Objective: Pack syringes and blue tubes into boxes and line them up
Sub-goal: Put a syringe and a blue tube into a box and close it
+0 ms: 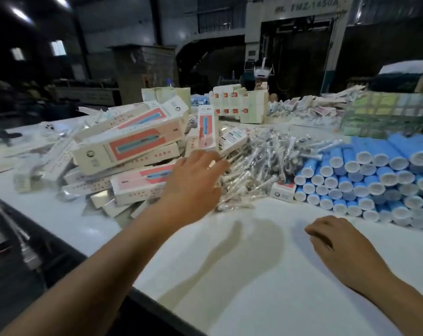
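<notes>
A heap of white and pink boxes lies on the left of the white table. Wrapped syringes form a pile at the middle. Blue tubes with white caps are stacked on the right. My left hand reaches out with straight fingers over the edge between the boxes and the syringe pile, holding nothing. My right hand rests on the table in front of the tubes, fingers loosely curled and empty. One small box stands beside the tubes.
Flat cartons and more packets are piled at the back of the table. A green patterned box stands at the back right. Another person sits behind the cartons. The table's dark edge runs diagonally at the lower left.
</notes>
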Tool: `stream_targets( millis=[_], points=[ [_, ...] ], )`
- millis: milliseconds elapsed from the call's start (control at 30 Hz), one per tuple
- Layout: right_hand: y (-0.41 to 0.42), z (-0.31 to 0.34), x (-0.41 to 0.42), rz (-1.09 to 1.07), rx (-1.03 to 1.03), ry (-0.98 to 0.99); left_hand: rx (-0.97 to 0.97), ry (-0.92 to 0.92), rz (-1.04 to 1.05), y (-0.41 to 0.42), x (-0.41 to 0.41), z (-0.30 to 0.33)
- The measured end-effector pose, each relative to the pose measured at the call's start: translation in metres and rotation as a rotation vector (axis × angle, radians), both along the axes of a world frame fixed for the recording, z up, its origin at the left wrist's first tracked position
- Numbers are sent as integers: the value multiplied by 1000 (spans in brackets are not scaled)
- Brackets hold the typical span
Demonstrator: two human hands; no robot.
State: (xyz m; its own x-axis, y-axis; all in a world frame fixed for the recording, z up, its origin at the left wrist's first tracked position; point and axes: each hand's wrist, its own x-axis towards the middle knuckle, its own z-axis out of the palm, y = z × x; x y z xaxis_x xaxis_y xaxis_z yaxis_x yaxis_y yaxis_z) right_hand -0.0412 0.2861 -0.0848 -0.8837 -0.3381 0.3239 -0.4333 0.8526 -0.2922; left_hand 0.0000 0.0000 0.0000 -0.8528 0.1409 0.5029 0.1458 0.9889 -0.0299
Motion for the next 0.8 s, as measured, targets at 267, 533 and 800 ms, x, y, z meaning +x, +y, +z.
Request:
stream_targets(
  millis=[267,533,800],
  points=[
    [-2,9,8,3,36,-30,-381,-51,360,-62,4,-14],
    [-6,7,9,-8,-164,-28,-251,-93,158,-29,1,26],
    [3,39,19,-188,-1270,-323,441,-755,-398,93,-38,18]
  ],
)
